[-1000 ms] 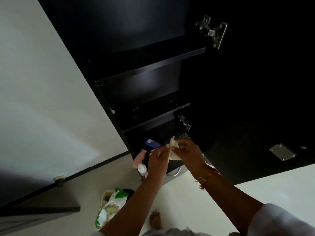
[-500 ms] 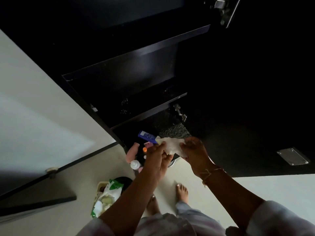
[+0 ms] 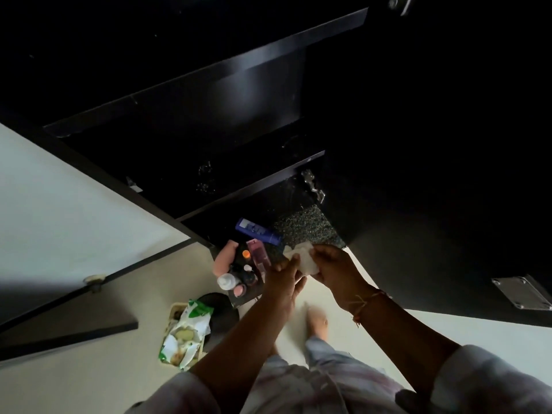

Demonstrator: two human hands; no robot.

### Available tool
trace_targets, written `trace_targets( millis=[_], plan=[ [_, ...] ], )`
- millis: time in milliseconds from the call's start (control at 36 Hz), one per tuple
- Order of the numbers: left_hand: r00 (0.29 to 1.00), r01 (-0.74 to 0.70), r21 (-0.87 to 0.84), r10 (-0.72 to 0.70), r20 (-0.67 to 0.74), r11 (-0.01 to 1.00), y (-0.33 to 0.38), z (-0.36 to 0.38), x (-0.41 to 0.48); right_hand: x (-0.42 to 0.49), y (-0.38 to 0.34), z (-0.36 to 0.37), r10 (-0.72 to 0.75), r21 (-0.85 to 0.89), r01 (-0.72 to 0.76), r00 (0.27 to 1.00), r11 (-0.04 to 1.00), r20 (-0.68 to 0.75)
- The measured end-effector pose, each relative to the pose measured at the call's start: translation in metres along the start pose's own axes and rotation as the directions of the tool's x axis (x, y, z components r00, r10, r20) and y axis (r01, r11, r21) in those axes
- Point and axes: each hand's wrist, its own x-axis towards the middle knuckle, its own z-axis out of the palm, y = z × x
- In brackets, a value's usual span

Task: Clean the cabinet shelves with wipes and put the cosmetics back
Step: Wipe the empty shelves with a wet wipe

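Observation:
A white wipe [image 3: 305, 259] is stretched between my two hands in front of the dark cabinet. My left hand [image 3: 283, 279] pinches its left edge and my right hand [image 3: 334, 265] grips its right side. Above them the black cabinet shows two bare shelves, the upper shelf [image 3: 209, 67] and the lower shelf [image 3: 254, 183]. Cosmetics are bunched to the left of my hands: a blue tube [image 3: 258, 231], a pink bottle [image 3: 260, 255], a peach tube [image 3: 224, 258] and a white-capped bottle [image 3: 226, 281].
A green and white wipes pack [image 3: 185, 333] lies on a small stand on the pale floor at lower left. The open cabinet door [image 3: 448, 204] stands on the right, with a metal hinge [image 3: 312, 185] and a metal plate [image 3: 521, 292]. My bare foot [image 3: 318, 319] is below my hands.
The view has tilted down and closer to the shelves. My hands have spread the crumpled wipe wider between them and shifted slightly right.

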Motion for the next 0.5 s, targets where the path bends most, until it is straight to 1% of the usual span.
trace_targets(
  millis=[28,83,111,167,222,250,333,417,472,500],
  plan=[
    [0.999,-0.034,0.018,0.035,-0.018,0.999,-0.003,0.0,0.001,0.001,0.001,-0.002,0.003,0.014,-0.003,1.0,1.0,-0.014],
    [0.985,-0.151,0.132,0.16,-0.06,0.98,-0.006,0.002,0.004,0.002,0.002,-0.005,-0.009,0.02,0.01,0.999,1.0,-0.052],
    [0.971,-0.209,0.215,0.229,-0.071,0.954,-0.007,0.002,0.005,0.003,0.004,-0.008,-0.015,0.006,0.015,0.997,1.0,-0.074],
    [0.944,-0.296,0.352,0.328,-0.035,0.888,-0.009,0.004,0.007,0.007,0.011,-0.013,-0.034,-0.041,0.03,0.995,0.999,-0.095],
    [0.944,-0.314,0.42,0.328,0.04,0.852,-0.012,0.005,0.01,0.011,0.02,-0.016,-0.095,-0.164,0.075,0.988,0.984,-0.119],
    [0.954,-0.292,0.445,0.294,0.068,0.846,-0.014,0.006,0.011,0.013,0.024,-0.018,-0.139,-0.244,0.106,0.983,0.964,-0.123],
    [0.975,-0.222,0.446,0.198,0.101,0.867,-0.015,0.011,0.016,0.017,0.033,-0.02,-0.236,-0.441,0.17,0.967,0.881,-0.1],
    [0.981,-0.175,0.448,0.117,0.154,0.877,-0.018,0.013,0.029,0.017,0.038,-0.021,-0.254,-0.558,0.173,0.965,0.811,-0.07],
    [0.977,-0.188,0.531,0.103,0.185,0.826,-0.019,0.015,0.036,0.023,0.041,-0.024,-0.25,-0.612,0.154,0.965,0.775,-0.074],
    [0.972,-0.229,0.607,0.142,0.188,0.761,-0.02,0.014,0.041,0.028,0.042,-0.027,-0.273,-0.646,0.16,0.959,0.747,-0.078]
  ],
)
